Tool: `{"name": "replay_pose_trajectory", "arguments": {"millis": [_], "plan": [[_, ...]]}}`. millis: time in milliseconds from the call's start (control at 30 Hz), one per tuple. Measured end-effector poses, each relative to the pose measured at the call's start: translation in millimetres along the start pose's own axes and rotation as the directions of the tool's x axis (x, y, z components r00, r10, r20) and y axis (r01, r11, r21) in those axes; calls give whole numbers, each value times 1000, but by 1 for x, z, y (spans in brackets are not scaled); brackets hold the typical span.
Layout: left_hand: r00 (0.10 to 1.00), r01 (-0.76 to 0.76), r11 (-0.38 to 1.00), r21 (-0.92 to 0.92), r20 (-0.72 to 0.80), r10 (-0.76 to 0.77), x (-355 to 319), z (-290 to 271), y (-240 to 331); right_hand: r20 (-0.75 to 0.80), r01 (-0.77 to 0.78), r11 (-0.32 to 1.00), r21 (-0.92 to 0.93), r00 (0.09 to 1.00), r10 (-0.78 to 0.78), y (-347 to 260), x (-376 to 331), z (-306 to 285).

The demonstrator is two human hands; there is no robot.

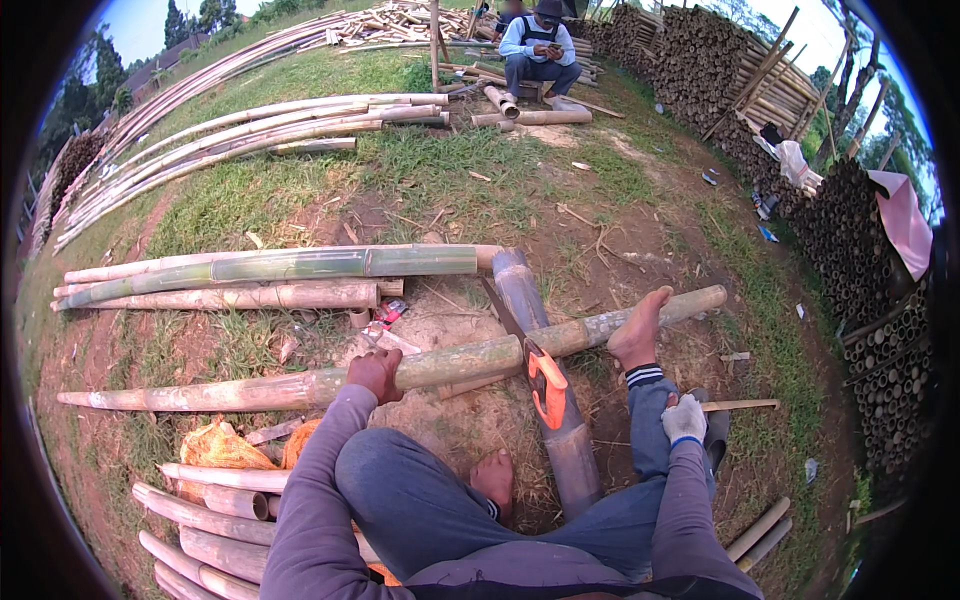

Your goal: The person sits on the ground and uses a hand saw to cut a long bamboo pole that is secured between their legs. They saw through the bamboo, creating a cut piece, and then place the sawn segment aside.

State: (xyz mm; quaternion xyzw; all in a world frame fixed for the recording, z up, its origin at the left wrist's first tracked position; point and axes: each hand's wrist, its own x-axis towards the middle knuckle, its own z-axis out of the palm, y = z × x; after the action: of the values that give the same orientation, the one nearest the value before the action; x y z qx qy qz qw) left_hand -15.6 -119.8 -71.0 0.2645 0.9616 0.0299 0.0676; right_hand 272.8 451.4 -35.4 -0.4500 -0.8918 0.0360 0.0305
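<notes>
A long bamboo pole point(455, 368) lies crosswise in front of me, over a thicker bamboo piece point(568, 455). My bare left hand point(375, 375) is closed over the pole from above, left of its middle. Where the two cross, a handsaw with an orange handle point(547, 385) rests against the pole, its dark blade slanting up and left, untouched by either hand. My right foot point(640, 330) presses on the pole's right part. My right hand point(684, 418), in a white glove, is curled beside my right shin. A thin stick point(742, 405) juts out beside that glove; its grip is hidden.
More bamboo poles point(270, 268) lie beyond the saw, and cut lengths point(225, 530) with orange netting point(225, 445) at lower left. Tall bamboo stacks point(685, 60) line the right. A person point(540, 50) sits at the back. Litter point(385, 322) dots the ground.
</notes>
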Motion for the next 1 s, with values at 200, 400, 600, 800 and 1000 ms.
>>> {"name": "replay_pose_trajectory", "arguments": {"millis": [200, 400, 600, 800, 1000], "plan": [[1000, 2, 1000, -13, 12, -2, 1, -2, 1, 10, 1, 1000, -5, 1000, -1, 0, 0, -2], [1000, 10, 1000, -19, 20, -10, -1, -4, 2, 19, -20, 1000, -10, 1000, 20, -2, -1, -3], [1000, 10, 999, -36, 3, -10, -3, -4, 2, -10, -5, 1000, 10, 1000, 5, -2, -2, -2], [1000, 17, 999, -27, 16, -17, 2, 6, -2, -15, 10, 1000, 21, 1000, -10, 3, 1, 2], [1000, 12, 999, -36, 25, -11, 1, 3, -1, -25, 18, 1000, 19, 1000, -17, 4, 2, 4]]}}
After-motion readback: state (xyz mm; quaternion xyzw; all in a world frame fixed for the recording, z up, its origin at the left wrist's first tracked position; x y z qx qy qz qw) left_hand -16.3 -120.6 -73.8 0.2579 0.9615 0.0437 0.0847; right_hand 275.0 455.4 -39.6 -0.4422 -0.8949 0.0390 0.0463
